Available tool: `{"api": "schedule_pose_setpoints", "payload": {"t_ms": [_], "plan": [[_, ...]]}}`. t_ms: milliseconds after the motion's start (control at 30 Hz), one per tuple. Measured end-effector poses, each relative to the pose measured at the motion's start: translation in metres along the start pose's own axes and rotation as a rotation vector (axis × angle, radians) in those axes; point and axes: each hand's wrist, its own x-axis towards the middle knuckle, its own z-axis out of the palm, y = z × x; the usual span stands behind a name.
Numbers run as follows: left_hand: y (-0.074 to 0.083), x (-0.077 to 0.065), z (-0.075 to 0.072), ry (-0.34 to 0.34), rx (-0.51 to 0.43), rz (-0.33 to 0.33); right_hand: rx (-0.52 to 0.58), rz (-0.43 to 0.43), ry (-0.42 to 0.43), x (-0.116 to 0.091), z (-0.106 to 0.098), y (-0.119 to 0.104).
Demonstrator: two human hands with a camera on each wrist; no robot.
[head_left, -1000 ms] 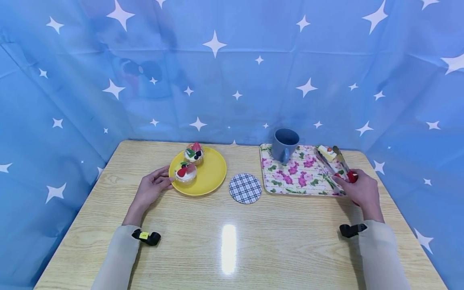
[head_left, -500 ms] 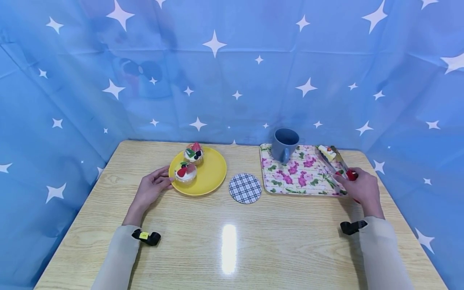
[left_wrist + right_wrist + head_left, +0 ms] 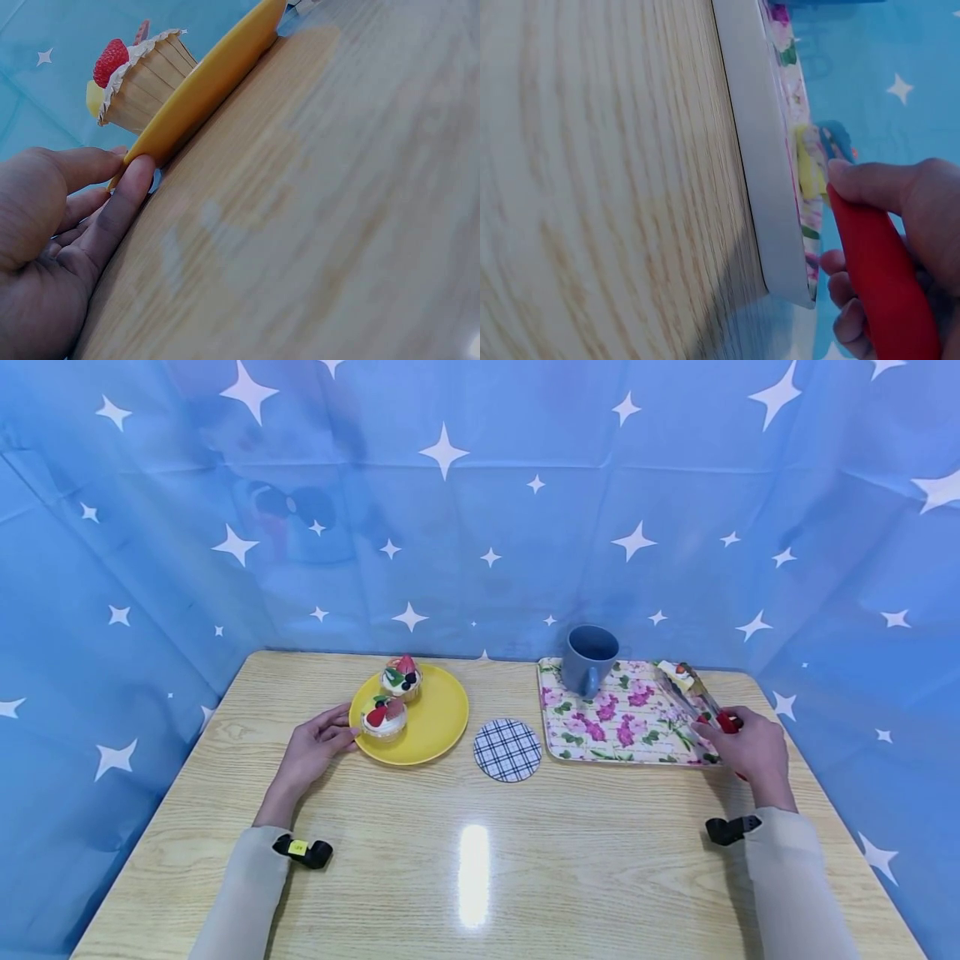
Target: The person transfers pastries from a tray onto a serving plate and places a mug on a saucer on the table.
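Observation:
At the left, my left hand (image 3: 311, 753) pinches the near-left rim of a yellow plate (image 3: 437, 718). Two fruit-topped cupcakes sit on that plate, a front cupcake (image 3: 384, 720) and a back cupcake (image 3: 402, 679). In the left wrist view the fingers (image 3: 120, 199) grip the plate's edge from both sides. Over on the right, my right hand (image 3: 752, 752) holds tongs (image 3: 726, 723) by their red handles (image 3: 885, 277). The tong tips stand on either side of a small cake piece (image 3: 675, 674) on a floral tray (image 3: 600, 739); whether both touch it, I cannot tell.
A blue-grey mug (image 3: 588, 662) stands on the tray's back left, its handle toward me. Between plate and tray lies a round checked coaster (image 3: 507, 750). Behind the wooden table (image 3: 360, 885) hangs a blue star-patterned curtain (image 3: 495, 518).
The tong tips have come closer together around the cake piece, and my right hand has shifted slightly. My left hand and the plate have stayed still.

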Motion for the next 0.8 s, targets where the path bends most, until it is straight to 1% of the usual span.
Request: {"api": "schedule_pose_setpoints", "payload": {"t_ms": [200, 467, 800], "plan": [[0.0000, -0.0006, -0.0001, -0.001, -0.016, 0.006, 0.006, 0.001, 0.003, -0.0013, -0.0005, -0.0004], [0.0017, -0.0017, 0.0000, -0.020, -0.021, 0.019, -0.003, -0.014, 0.010, -0.0036, -0.0032, -0.0017], [0.0006, -0.0008, -0.0002, -0.013, -0.012, 0.021, 0.013, -0.027, 0.038, -0.0034, -0.0019, 0.0003]]}}
